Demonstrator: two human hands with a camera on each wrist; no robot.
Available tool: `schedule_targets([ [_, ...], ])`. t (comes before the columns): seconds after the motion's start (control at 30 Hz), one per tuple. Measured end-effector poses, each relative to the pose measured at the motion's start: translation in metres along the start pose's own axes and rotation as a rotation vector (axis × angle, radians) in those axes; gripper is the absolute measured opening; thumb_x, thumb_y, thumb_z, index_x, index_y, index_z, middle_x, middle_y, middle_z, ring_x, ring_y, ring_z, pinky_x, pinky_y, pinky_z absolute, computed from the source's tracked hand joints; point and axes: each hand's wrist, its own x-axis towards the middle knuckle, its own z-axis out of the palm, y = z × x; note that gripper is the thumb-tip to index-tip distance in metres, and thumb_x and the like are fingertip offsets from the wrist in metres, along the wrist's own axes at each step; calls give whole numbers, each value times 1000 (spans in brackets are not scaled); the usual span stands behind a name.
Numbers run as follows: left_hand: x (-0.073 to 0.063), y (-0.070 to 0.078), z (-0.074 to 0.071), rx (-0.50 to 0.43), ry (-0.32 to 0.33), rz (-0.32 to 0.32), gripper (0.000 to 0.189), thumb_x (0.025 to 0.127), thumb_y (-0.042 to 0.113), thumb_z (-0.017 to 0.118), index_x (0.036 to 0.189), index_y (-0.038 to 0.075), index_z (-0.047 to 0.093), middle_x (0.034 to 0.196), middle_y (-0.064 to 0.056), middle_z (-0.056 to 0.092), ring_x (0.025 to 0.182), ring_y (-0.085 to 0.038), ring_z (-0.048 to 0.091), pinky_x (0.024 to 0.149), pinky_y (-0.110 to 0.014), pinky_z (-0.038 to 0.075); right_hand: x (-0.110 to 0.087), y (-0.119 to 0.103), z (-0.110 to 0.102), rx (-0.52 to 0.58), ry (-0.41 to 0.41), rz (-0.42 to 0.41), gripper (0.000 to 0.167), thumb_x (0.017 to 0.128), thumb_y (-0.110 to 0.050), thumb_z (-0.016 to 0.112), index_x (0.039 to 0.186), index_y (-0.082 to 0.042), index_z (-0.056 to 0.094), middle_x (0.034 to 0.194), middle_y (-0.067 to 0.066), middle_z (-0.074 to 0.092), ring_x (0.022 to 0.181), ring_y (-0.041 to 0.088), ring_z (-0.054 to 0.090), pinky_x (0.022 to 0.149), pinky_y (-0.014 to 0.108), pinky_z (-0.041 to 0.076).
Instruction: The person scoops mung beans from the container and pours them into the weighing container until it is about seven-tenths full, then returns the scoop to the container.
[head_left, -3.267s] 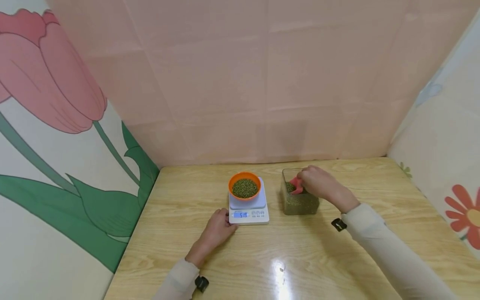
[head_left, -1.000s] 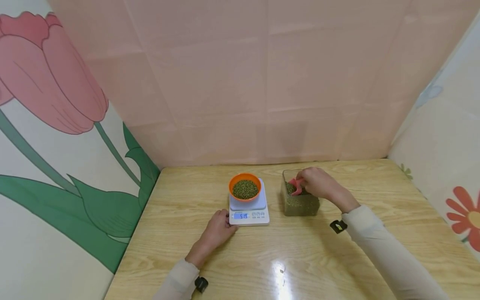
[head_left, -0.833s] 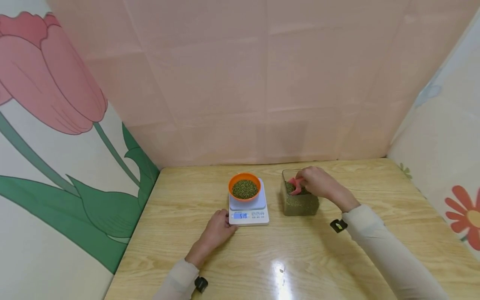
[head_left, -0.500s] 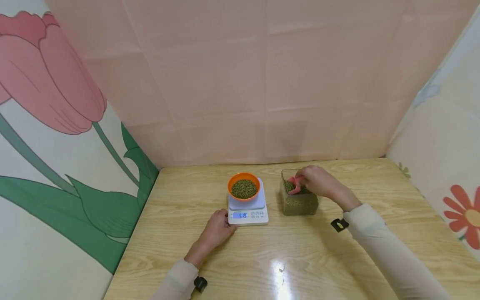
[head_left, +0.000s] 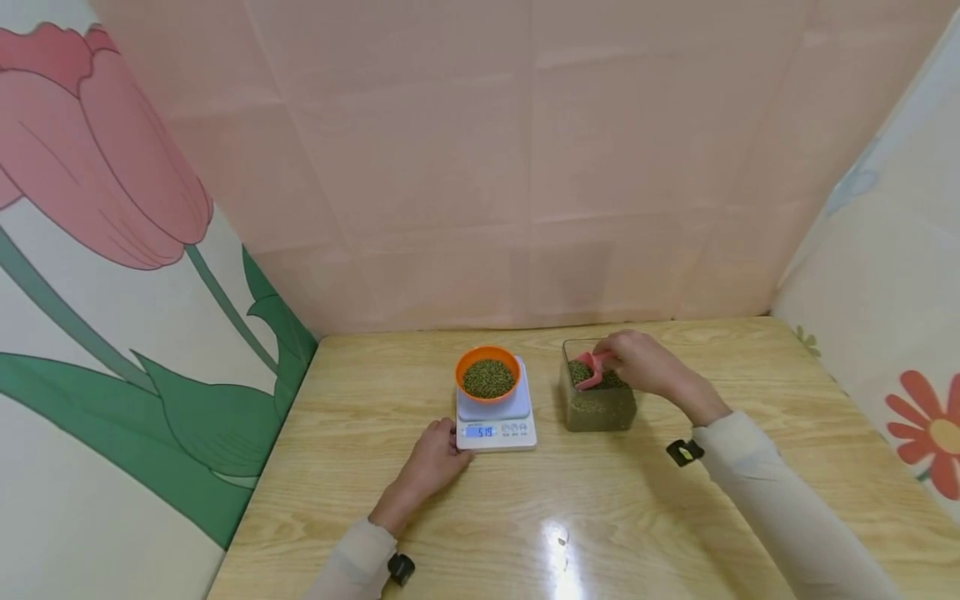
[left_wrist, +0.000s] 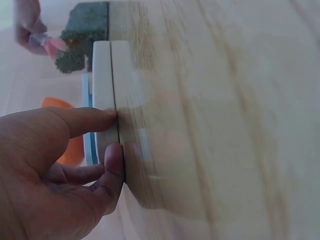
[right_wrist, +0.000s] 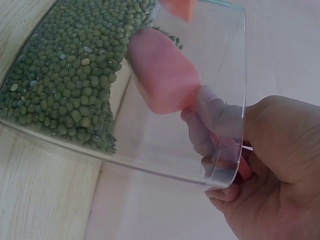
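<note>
My right hand [head_left: 641,362] grips the handle of a small pink scoop [head_left: 590,372]. The scoop's bowl is inside a clear square container [head_left: 600,417] of green mung beans [right_wrist: 75,75], and in the right wrist view its tip meets the beans. To the left stands a white digital kitchen scale [head_left: 497,442], its display lit and reading 519 or similar digits. An orange bowl [head_left: 487,352] of mung beans rests on the scale's platform. My left hand [head_left: 435,458] holds the scale's front left corner between thumb and fingers; the left wrist view shows the fingertips on its edge.
Everything stands on a wood-grain table [head_left: 360,375]. Behind it rises a plain pink cloth backdrop [head_left: 420,208], with flower-patterned walls on both sides. A bright light reflection [head_left: 561,554] lies on the table near the front.
The right hand has drawn slightly up and right, and more of the scoop's bowl and handle shows in the container. The left hand, scale and bowl stay as they were.
</note>
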Motion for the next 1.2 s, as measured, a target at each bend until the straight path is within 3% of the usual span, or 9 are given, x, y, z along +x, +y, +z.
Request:
schedule_targets([
  [0.4,1,0,0,13,21,18,40,89,11,83,119,-7,62,100,-11,60,85,-14,60,70,-21,53,-4,4,-1,25,34,-12,17,99,0,69,114,5,76,110,21,78,105,42,73,92,57,59],
  [1.2,0,1,0,33,9,36,42,91,11,83,122,-9,62,101,-11,60,85,-14,59,70,-21,53,-16,14,-2,63,110,45,20,99,-5,73,116,3,76,111,22,78,104,42,74,90,60,58],
])
